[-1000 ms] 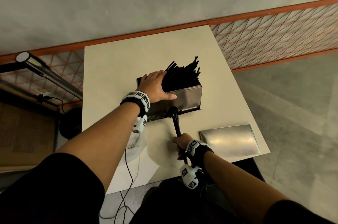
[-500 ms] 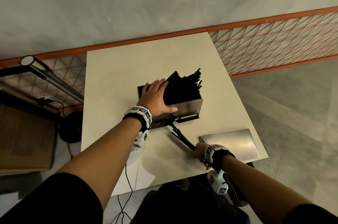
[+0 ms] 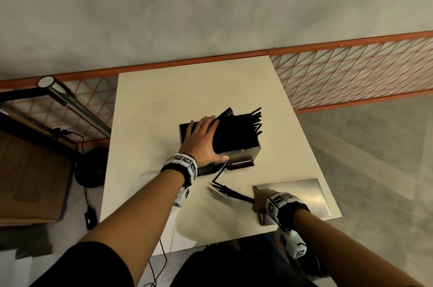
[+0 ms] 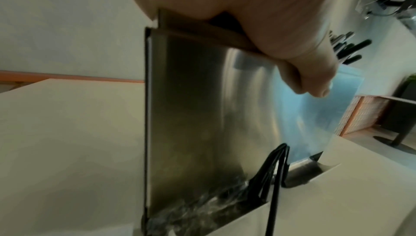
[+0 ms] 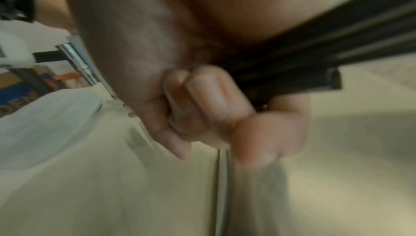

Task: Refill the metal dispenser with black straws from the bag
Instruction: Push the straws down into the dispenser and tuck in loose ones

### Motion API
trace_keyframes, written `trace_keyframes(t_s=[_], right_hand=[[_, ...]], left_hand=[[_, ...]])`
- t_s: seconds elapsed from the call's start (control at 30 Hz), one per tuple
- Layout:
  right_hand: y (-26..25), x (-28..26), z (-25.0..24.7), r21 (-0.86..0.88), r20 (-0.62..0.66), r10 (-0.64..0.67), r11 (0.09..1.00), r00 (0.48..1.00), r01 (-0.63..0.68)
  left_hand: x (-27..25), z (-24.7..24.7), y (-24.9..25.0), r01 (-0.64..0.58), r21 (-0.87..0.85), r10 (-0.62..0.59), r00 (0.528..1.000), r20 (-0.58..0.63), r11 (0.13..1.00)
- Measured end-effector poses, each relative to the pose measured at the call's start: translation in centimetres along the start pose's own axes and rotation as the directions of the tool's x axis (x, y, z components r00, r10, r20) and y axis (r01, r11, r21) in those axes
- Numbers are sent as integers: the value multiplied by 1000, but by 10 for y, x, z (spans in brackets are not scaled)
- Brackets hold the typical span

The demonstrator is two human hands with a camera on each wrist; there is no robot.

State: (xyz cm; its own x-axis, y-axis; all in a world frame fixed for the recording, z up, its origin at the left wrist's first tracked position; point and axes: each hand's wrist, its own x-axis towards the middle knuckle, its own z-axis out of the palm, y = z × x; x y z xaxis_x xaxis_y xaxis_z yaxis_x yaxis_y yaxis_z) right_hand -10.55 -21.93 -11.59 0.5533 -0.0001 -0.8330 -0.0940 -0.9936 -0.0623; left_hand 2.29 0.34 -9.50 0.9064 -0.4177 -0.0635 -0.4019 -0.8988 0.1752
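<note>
The metal dispenser (image 3: 243,158) stands mid-table, open on top and crammed with black straws (image 3: 236,132) that fan out past its far right corner. My left hand (image 3: 201,139) lies flat on its top left part, fingers straight, thumb down the front face (image 4: 202,115). A few straws (image 4: 276,168) poke out of the slot at its base. My right hand (image 3: 259,200) grips a bundle of black straws (image 3: 232,193) low over the table, beside the lid; its fingers (image 5: 213,115) curl round that bundle (image 5: 315,58). A pale plastic bag (image 5: 45,124) lies left of that hand.
The dispenser's flat metal lid (image 3: 295,195) lies at the table's (image 3: 164,111) front right corner. An orange mesh railing (image 3: 351,71) runs behind. A metal pole (image 3: 77,108), a cardboard box (image 3: 30,181) and a cable (image 3: 89,204) are left of the table.
My right hand has swung from below the dispenser's front out to the right, beside the lid, carrying the straw bundle away from the slot. The left hand has stayed on the dispenser.
</note>
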Motion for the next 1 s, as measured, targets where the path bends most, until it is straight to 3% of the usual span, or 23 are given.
trace_keyframes(t_s=[0.1, 0.2, 0.33, 0.4, 0.57, 0.7, 0.83, 0.93, 1.0], right_hand=[[-5, -17, -27, -107, -124, -52, 994, 991, 39], [-12, -37, -69, -220, -236, -113, 974, 965, 60], [-21, -65, -132, -349, -352, -188, 935, 917, 58], [-25, -76, -161, -421, -398, -231, 906, 888, 47], [-47, -83, -202, -583, -453, -336, 812, 825, 11], [-69, -81, -211, -673, -397, -384, 739, 834, 20], [-87, -65, -205, -706, -357, -405, 708, 842, 41], [-100, -48, -200, -697, -355, -403, 716, 843, 49], [-104, -44, -198, -703, -370, -458, 707, 809, 79]], left_hand=[[2, -4, -3, -19, -80, 20, 1000, 16, 997], [1, -9, -7, -2, -300, 5, 1000, 11, 954], [-9, -12, -12, 46, -673, -115, 992, -59, 739], [-18, -20, -9, 30, -753, -172, 979, -111, 657], [-29, -19, 1, -107, -636, -42, 976, -215, 764], [-26, -11, 2, -22, -381, -25, 993, -119, 924], [-24, 0, -1, 79, -322, -90, 996, -19, 944], [-22, 9, 0, 82, -322, -109, 992, -68, 943], [-19, 11, -1, 81, -359, -133, 984, -122, 930]])
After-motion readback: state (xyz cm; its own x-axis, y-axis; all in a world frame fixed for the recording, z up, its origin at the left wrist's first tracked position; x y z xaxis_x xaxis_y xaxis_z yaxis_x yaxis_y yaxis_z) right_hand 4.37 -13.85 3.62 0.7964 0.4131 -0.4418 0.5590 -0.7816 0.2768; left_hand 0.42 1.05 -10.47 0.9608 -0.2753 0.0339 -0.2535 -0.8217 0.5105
